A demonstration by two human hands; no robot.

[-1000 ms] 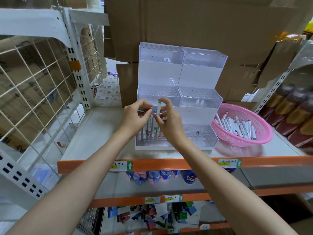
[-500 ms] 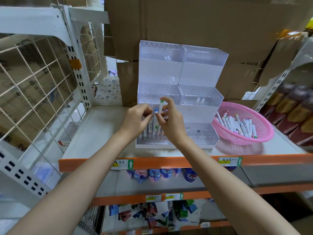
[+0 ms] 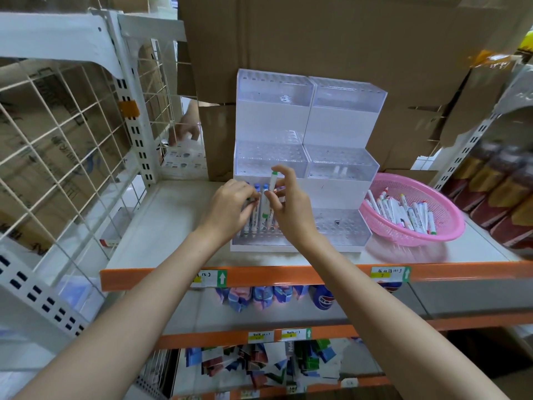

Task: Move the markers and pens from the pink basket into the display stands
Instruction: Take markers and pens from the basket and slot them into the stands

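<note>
One green-capped marker (image 3: pixel 269 194) is pinched upright between thumb and fingertips of the right hand (image 3: pixel 291 209), just over the lowest tier of the display stand (image 3: pixel 271 163). It looks light, stiff and smooth, so mid-barrel seems the best hold for steering its lower end into a hole. Immediately left of the grip stand blue-capped markers (image 3: pixel 261 189), crowding the way. The left hand (image 3: pixel 227 209) curls against them; whether it grips them I cannot tell. Well right of the grip, the pink basket (image 3: pixel 450 229) holds many more.

The left hand (image 3: pixel 230 206) dips its fingers (image 3: pixel 248 195) from the green-capped marker (image 3: pixel 272 183) to the standing markers (image 3: pixel 264 187); another person's hand (image 3: pixel 186 130) appears behind the wire rack (image 3: pixel 72 125).
</note>
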